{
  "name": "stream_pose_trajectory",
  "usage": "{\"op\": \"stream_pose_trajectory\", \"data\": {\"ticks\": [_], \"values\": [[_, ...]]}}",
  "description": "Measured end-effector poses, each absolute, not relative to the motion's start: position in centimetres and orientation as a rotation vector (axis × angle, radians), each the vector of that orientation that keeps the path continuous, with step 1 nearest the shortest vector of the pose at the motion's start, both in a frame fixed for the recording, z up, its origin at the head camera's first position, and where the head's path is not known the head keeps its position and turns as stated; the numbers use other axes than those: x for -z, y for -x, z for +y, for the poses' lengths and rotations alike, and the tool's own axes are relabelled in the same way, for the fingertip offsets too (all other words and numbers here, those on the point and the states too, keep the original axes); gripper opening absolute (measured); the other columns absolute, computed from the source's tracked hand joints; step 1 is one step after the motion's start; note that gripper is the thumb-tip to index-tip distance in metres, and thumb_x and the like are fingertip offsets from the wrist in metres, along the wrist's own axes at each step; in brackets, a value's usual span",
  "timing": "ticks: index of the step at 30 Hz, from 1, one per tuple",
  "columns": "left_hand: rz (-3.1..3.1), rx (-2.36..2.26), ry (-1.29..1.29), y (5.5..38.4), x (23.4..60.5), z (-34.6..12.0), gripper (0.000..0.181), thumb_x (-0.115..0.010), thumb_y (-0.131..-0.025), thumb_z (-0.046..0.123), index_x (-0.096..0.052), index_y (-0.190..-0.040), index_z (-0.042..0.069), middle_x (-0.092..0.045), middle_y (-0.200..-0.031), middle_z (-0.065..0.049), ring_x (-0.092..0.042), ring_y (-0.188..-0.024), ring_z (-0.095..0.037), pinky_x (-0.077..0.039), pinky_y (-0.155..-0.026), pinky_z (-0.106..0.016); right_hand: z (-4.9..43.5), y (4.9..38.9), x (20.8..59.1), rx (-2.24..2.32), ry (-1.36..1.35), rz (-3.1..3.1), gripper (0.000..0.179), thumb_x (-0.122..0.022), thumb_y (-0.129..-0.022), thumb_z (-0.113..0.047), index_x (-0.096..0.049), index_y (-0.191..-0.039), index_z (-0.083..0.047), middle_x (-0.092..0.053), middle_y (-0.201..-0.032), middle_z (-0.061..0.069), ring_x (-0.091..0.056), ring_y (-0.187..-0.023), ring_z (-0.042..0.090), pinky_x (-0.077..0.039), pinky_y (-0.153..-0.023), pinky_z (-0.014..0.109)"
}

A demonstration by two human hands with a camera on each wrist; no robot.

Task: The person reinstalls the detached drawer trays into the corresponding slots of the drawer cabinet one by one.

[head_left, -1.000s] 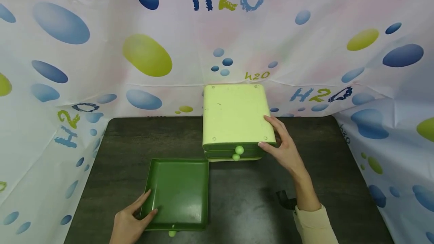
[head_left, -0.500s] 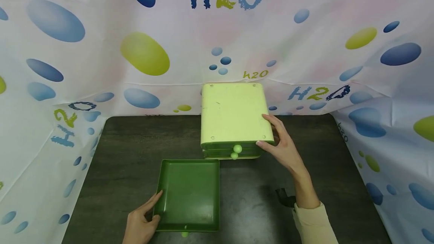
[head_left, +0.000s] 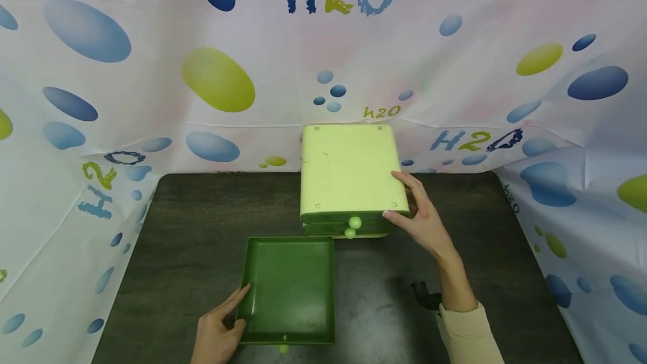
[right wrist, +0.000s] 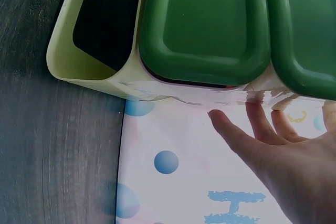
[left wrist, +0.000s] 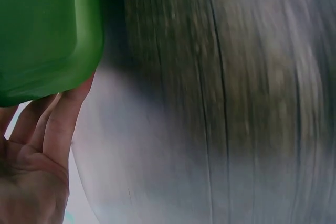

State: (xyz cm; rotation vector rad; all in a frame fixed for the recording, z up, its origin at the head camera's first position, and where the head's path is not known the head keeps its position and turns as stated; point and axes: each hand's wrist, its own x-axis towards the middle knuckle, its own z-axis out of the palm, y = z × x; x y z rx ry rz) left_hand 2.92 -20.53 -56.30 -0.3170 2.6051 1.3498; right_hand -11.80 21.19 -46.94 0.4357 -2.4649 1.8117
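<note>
A shallow dark green drawer (head_left: 288, 291) with a light green knob (head_left: 284, 348) at its front lies in front of a pale yellow-green drawer cabinet (head_left: 354, 167). My left hand (head_left: 217, 327) touches the drawer's left side, index finger stretched along its rim and thumb nearer the front; the left wrist view shows fingers (left wrist: 60, 124) against the drawer's outer wall. My right hand (head_left: 422, 215) rests at the cabinet's right side with fingers spread. In the right wrist view two green drawers (right wrist: 207, 19) fill slots, and the bottom slot (right wrist: 107, 19) is open and dark inside.
The cabinet stands at the back of a dark wood-patterned table (head_left: 202, 212). A white curtain (head_left: 283, 44) printed with blue and green spots hangs behind and at both sides. A black strap (head_left: 426, 296) shows by my right wrist.
My left hand and the drawer have moved right across the table, bringing the drawer closer to the cabinet's front. The right hand and the cabinet have stayed put.
</note>
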Motion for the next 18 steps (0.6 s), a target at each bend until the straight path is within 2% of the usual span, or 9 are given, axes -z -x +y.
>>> {"op": "stream_pose_trajectory", "data": {"ticks": [2, 4, 6, 9, 11, 13, 18], "values": [[2.595, -1.371, 0.322, -2.9, 56.4, -20.2, 0.072, -0.056, -0.076, -0.014, -0.062, -0.138, 0.023, -0.052, -0.144, -0.019, -0.060, -0.053, -0.005, -0.040, -0.038, -0.026, 21.2, 11.8, 47.0, -1.820, -0.437, -2.466, 0.080, -0.072, -0.090, -0.001, -0.033, -0.155, -0.024, -0.019, -0.161, 0.000, -0.040, -0.128, 0.025, -0.041, -0.096, 0.037], [2.607, -1.363, 0.319, -3.0, 56.5, -19.9, 0.072, -0.057, -0.076, -0.014, -0.062, -0.137, 0.023, -0.053, -0.143, -0.018, -0.060, -0.053, -0.005, -0.041, -0.039, -0.026, 21.2, 11.8, 47.2, -1.830, -0.429, -2.475, 0.079, -0.072, -0.090, -0.002, -0.034, -0.155, -0.025, -0.019, -0.161, -0.001, -0.040, -0.129, 0.026, -0.040, -0.096, 0.039], [2.638, -1.340, 0.308, -3.1, 56.6, -19.7, 0.071, -0.058, -0.075, -0.014, -0.063, -0.136, 0.023, -0.055, -0.141, -0.018, -0.053, -0.048, -0.004, -0.040, -0.039, -0.025, 21.1, 11.9, 47.3, -1.839, -0.427, -2.483, 0.079, -0.073, -0.090, -0.003, -0.033, -0.155, -0.026, -0.018, -0.161, -0.002, -0.040, -0.129, 0.027, -0.040, -0.097, 0.043], [2.673, -1.341, 0.291, -3.2, 57.0, -19.4, 0.070, -0.058, -0.074, -0.014, -0.065, -0.135, 0.021, -0.057, -0.138, -0.018, -0.061, -0.053, -0.008, -0.043, -0.043, -0.023, 21.0, 11.9, 47.4, -1.847, -0.426, -2.485, 0.079, -0.073, -0.090, -0.004, -0.034, -0.155, -0.026, -0.017, -0.161, -0.002, -0.039, -0.131, 0.028, -0.038, -0.097, 0.048], [2.674, -1.377, 0.279, -3.3, 57.2, -19.1, 0.070, -0.058, -0.074, -0.015, -0.065, -0.134, 0.020, -0.057, -0.139, -0.017, -0.071, -0.070, -0.013, -0.048, -0.047, -0.023, 21.1, 11.9, 47.5, -1.848, -0.428, -2.477, 0.079, -0.073, -0.089, -0.004, -0.034, -0.155, -0.025, -0.017, -0.161, -0.001, -0.039, -0.131, 0.029, -0.037, -0.097, 0.051], [2.665, -1.419, 0.275, -3.3, 57.4, -18.6, 0.070, -0.057, -0.073, -0.016, -0.066, -0.133, 0.020, -0.057, -0.139, -0.016, -0.074, -0.086, -0.018, -0.051, -0.051, -0.024, 21.2, 11.9, 47.4, -1.841, -0.428, -2.473, 0.079, -0.073, -0.089, -0.003, -0.034, -0.155, -0.025, -0.018, -0.161, 0.000, -0.039, -0.131, 0.029, -0.037, -0.097, 0.050], [2.690, -1.441, 0.290, -3.3, 57.6, -17.6, 0.072, -0.058, -0.071, -0.017, -0.068, -0.131, 0.022, -0.059, -0.137, -0.010, -0.073, -0.088, -0.017, -0.050, -0.050, -0.024, 21.5, 12.0, 47.4, -1.820, -0.432, -2.478, 0.080, -0.073, -0.089, -0.003, -0.033, -0.155, -0.025, -0.019, -0.160, 0.001, -0.040, -0.129, 0.029, -0.039, -0.096, 0.048]]}}
